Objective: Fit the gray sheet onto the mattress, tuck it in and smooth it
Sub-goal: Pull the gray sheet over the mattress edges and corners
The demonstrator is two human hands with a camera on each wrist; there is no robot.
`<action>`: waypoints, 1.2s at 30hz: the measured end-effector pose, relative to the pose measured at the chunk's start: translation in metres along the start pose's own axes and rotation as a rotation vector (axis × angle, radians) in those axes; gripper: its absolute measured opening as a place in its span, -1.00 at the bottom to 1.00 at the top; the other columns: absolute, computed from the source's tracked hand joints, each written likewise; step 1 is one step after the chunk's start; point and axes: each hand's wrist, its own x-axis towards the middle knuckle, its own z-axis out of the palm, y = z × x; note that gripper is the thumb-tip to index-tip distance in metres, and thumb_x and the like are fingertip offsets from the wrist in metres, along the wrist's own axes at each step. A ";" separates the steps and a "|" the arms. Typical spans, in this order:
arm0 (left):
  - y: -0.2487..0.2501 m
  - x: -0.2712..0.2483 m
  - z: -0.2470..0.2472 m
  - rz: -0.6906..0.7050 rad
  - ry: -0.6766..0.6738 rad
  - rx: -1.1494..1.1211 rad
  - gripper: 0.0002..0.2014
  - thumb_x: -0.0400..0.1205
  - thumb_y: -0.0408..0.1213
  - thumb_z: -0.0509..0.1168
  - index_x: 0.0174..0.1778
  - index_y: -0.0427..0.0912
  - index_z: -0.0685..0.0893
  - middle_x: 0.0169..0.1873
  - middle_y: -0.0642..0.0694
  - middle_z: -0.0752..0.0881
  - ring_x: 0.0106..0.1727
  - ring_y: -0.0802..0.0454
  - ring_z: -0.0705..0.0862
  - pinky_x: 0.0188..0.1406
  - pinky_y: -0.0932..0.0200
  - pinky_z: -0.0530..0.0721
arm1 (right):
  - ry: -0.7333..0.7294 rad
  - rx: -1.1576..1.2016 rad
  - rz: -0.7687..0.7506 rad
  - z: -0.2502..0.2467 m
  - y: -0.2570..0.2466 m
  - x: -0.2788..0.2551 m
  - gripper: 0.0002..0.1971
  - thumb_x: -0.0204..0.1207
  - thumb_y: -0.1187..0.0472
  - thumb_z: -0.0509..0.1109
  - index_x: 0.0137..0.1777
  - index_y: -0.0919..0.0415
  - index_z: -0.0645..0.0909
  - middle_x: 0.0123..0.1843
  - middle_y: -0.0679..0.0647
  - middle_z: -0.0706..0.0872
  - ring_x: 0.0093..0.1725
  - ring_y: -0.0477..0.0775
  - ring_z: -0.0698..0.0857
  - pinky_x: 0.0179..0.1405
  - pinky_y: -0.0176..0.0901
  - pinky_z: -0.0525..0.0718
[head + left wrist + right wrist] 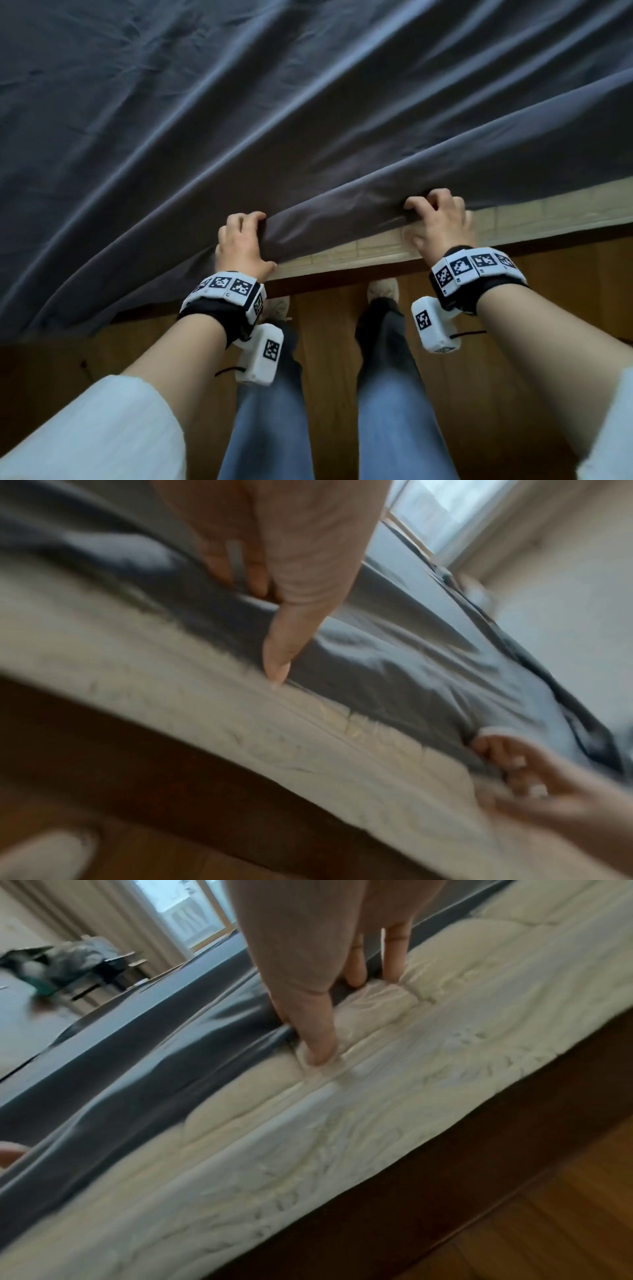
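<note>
The gray sheet (239, 113) covers most of the mattress top, with long diagonal folds running up to the right. Its near edge ends at the mattress's top rim, leaving the cream quilted side of the mattress (376, 245) bare. My left hand (245, 245) grips the sheet's edge, fingers curled over it, thumb (277, 653) down on the mattress side. My right hand (435, 222) grips the edge further right, fingers bent over the fabric and thumb (318, 1042) pressed into the quilting. Left of my left hand the sheet (394, 669) hangs over the side.
A dark wooden bed frame (342, 277) runs below the mattress, above a wooden floor (513, 394). My legs and shoes (382, 291) stand close to the frame. A window with curtains (192, 909) and a bench with a dark bundle (68, 961) lie beyond the bed.
</note>
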 end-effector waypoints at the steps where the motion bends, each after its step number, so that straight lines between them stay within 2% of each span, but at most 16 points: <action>1: 0.002 -0.004 0.009 -0.041 0.080 -0.095 -0.29 0.34 -0.39 0.53 0.38 -0.09 0.40 0.37 -0.14 0.38 0.39 -0.14 0.37 0.41 0.01 0.40 | -0.025 -0.037 -0.048 -0.001 0.008 0.004 -0.52 0.48 0.17 0.42 0.38 -0.10 0.43 0.37 0.11 0.34 0.36 0.21 0.32 0.35 0.06 0.28; 3: 0.007 -0.013 0.026 -0.096 0.235 -0.244 -0.50 0.33 -0.48 0.51 0.16 -0.22 0.51 0.34 -0.18 0.44 0.38 -0.15 0.41 0.40 0.10 0.36 | -0.052 -0.100 -0.134 -0.003 0.018 0.011 -0.60 0.51 0.10 0.39 0.34 -0.09 0.46 0.34 0.12 0.37 0.36 0.22 0.31 0.34 0.07 0.25; 5: 0.011 -0.019 0.039 -0.119 0.279 -0.274 -0.67 0.34 -0.48 0.52 -0.05 -0.25 0.59 0.41 -0.15 0.42 0.44 -0.13 0.39 0.43 0.19 0.30 | -0.040 -0.135 -0.202 -0.007 0.022 0.018 -0.72 0.54 0.10 0.34 0.24 -0.01 0.53 0.29 0.16 0.41 0.32 0.26 0.34 0.29 0.09 0.27; 7: 0.017 -0.022 0.048 -0.133 0.258 -0.271 -0.68 0.32 -0.41 0.57 -0.07 -0.23 0.63 0.49 -0.11 0.35 0.51 -0.08 0.32 0.48 0.22 0.24 | -0.026 -0.161 -0.254 -0.010 0.024 0.025 -0.82 0.57 0.15 0.29 0.15 0.07 0.58 0.23 0.19 0.46 0.28 0.28 0.37 0.23 0.09 0.30; 9: 0.022 -0.022 0.050 -0.137 0.250 -0.245 -0.66 0.33 -0.36 0.57 -0.04 -0.21 0.64 0.52 -0.09 0.31 0.54 -0.10 0.28 0.52 0.16 0.23 | -0.045 -0.174 -0.293 -0.013 0.025 0.030 -0.82 0.60 0.18 0.24 0.14 0.10 0.59 0.21 0.20 0.49 0.26 0.29 0.41 0.20 0.09 0.33; 13: 0.029 -0.023 0.047 -0.158 0.325 -0.185 -0.87 0.52 -0.29 0.42 -0.07 -0.24 0.72 0.51 -0.10 0.34 0.52 -0.14 0.29 0.48 0.03 0.31 | -0.067 -0.038 -0.306 -0.022 0.029 0.033 -0.81 0.64 0.17 0.19 0.16 0.18 0.54 0.18 0.19 0.60 0.21 0.29 0.51 0.13 0.09 0.42; 15: 0.032 -0.026 0.046 -0.150 0.312 -0.166 -0.85 0.52 -0.23 0.42 -0.07 -0.21 0.72 0.50 -0.08 0.35 0.51 -0.14 0.30 0.45 0.03 0.33 | -0.088 0.074 -0.263 -0.028 0.033 0.027 -0.81 0.65 0.13 0.16 0.16 0.18 0.49 0.09 0.21 0.66 0.09 0.32 0.59 0.00 0.07 0.50; 16: 0.033 -0.028 0.046 -0.143 0.273 -0.165 -0.77 0.49 -0.18 0.45 -0.02 -0.20 0.69 0.51 -0.07 0.34 0.52 -0.13 0.29 0.46 0.03 0.33 | -0.101 0.104 -0.235 -0.030 0.035 0.022 -0.80 0.66 0.08 0.15 0.17 0.16 0.46 0.04 0.23 0.68 0.04 0.33 0.61 -0.07 0.05 0.51; 19: 0.037 -0.035 0.047 -0.141 0.129 -0.073 -0.45 0.33 -0.04 0.55 0.19 -0.12 0.56 0.53 -0.07 0.27 0.57 -0.12 0.22 0.49 -0.07 0.36 | -0.121 0.148 -0.205 -0.037 0.040 0.008 -0.75 0.66 -0.01 0.13 0.18 0.11 0.44 0.01 0.27 0.71 0.00 0.37 0.65 -0.03 0.07 0.55; 20: 0.039 -0.036 0.049 -0.145 0.126 -0.032 -0.44 0.35 -0.04 0.54 0.22 -0.09 0.54 0.52 -0.08 0.26 0.57 -0.12 0.22 0.47 -0.11 0.38 | -0.119 0.168 -0.214 -0.039 0.042 0.003 -0.76 0.66 -0.02 0.14 0.17 0.11 0.45 0.02 0.27 0.72 0.01 0.37 0.65 0.00 0.08 0.56; 23: 0.041 -0.035 0.052 -0.155 0.238 0.005 -0.69 0.54 -0.13 0.39 0.17 -0.11 0.61 0.44 -0.10 0.34 0.50 -0.15 0.28 0.38 -0.13 0.45 | -0.100 0.187 -0.248 -0.042 0.046 -0.008 -0.75 0.64 -0.03 0.18 0.15 0.11 0.47 0.05 0.27 0.72 0.04 0.39 0.65 0.04 0.07 0.55; 25: 0.042 -0.034 0.053 -0.166 0.274 -0.012 -0.77 0.59 -0.14 0.33 0.12 -0.12 0.65 0.41 -0.10 0.37 0.46 -0.16 0.32 0.35 -0.11 0.46 | -0.085 0.174 -0.269 -0.042 0.049 -0.015 -0.74 0.63 -0.04 0.19 0.15 0.11 0.48 0.04 0.27 0.72 0.04 0.39 0.65 0.02 0.07 0.55; 28: 0.048 -0.042 0.054 -0.167 0.191 -0.030 -0.57 0.46 0.00 0.44 0.17 -0.10 0.57 0.44 -0.10 0.32 0.49 -0.15 0.30 0.40 -0.14 0.44 | -0.063 0.221 -0.272 -0.040 0.054 -0.027 -0.74 0.62 -0.04 0.21 0.12 0.12 0.52 0.00 0.21 0.72 0.02 0.34 0.66 -0.01 0.03 0.55; 31: 0.054 -0.045 0.058 -0.189 0.126 0.010 -0.40 0.38 0.07 0.49 0.26 -0.10 0.48 0.49 -0.11 0.24 0.53 -0.16 0.24 0.42 -0.19 0.42 | -0.020 0.308 -0.285 -0.038 0.056 -0.032 -0.80 0.60 -0.05 0.25 -0.02 0.07 0.52 -0.19 0.14 0.66 -0.08 0.32 0.66 -0.08 0.04 0.58; 33: 0.059 -0.043 0.061 -0.233 0.149 0.009 -0.42 0.42 0.02 0.48 0.28 -0.12 0.45 0.50 -0.12 0.22 0.54 -0.17 0.22 0.41 -0.21 0.41 | -0.015 0.324 -0.296 -0.038 0.058 -0.033 -0.84 0.59 -0.06 0.26 -0.10 0.00 0.48 -0.27 0.08 0.61 -0.15 0.29 0.64 -0.12 0.03 0.57; 36: 0.070 -0.039 0.066 -0.276 0.215 0.010 -0.58 0.54 -0.15 0.39 0.28 -0.09 0.45 0.47 -0.19 0.23 0.52 -0.23 0.24 0.38 -0.24 0.40 | -0.011 0.306 -0.312 -0.036 0.060 -0.031 -0.83 0.58 -0.08 0.26 -0.09 -0.01 0.47 -0.26 0.07 0.63 -0.17 0.28 0.64 -0.12 0.03 0.60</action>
